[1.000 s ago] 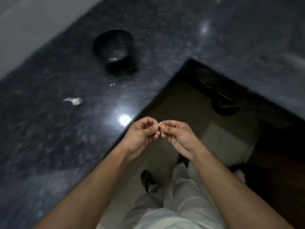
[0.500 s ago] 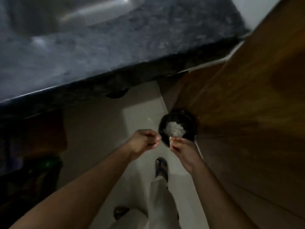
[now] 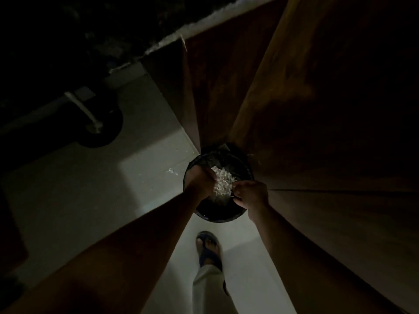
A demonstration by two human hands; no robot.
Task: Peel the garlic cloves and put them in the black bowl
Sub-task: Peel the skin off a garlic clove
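black bin, white peelings, brown wooden panels, pale grey floor

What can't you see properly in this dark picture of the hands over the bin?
- Left hand, head view: fingertips hidden behind the hand itself, dipped over the black bin; any peel in them cannot be told.
- Right hand: fingers curl inward; whether a garlic clove sits in them is hidden.
- White peelings: single pieces too small and blurred.
- Upper left corner: too dark to name anything.
- Foot in a sandal: the leg is cut off by the bottom edge.
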